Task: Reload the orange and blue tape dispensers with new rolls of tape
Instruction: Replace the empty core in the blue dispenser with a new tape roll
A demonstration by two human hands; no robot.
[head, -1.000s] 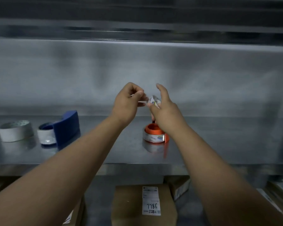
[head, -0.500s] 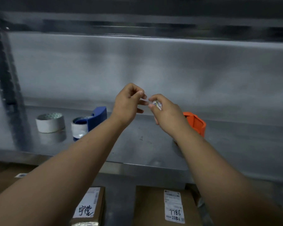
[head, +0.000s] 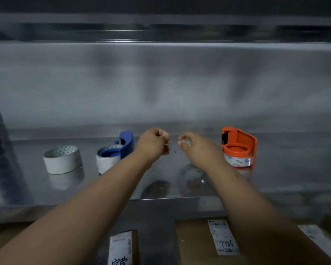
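**Hands Parted Over the Shelf, Orange Unit Released**

Both hands hover low over the brushed-metal shelf point(head: 285, 178), between the two dispensers. Our left hand point(head: 153, 144) has its fingers curled and pinches a thin whitish sliver point(head: 166, 144). Our right hand point(head: 197, 148) pinches a small clear tape scrap point(head: 186, 142) between thumb and forefinger. We cannot tell whether the two bits were once one piece.

**Change.** A second ago our fingertips met higher up, directly above the orange plastic tape dispenser point(head: 239, 146). They now sit lower and slightly apart. The dispenser stands upright and untouched, just right of the right hand, with a clear tape roll point(head: 237, 159) on its hub. We judge the orange unit loaded, with only the scrap left to discard.

The blue plastic tape dispenser point(head: 125, 144) stands just left of the left hand and carries a white roll point(head: 106, 161). We cannot tell whether that roll is fully threaded. A loose white tape roll point(head: 62, 159) sits further left, apart.

**Clearance.** Bare shelf lies between the hands and the front lip, and the back wall rises behind. Labelled cardboard boxes point(head: 195, 241) sit below the lip. The adhesive scrap may cling to our fingers when we let it go.
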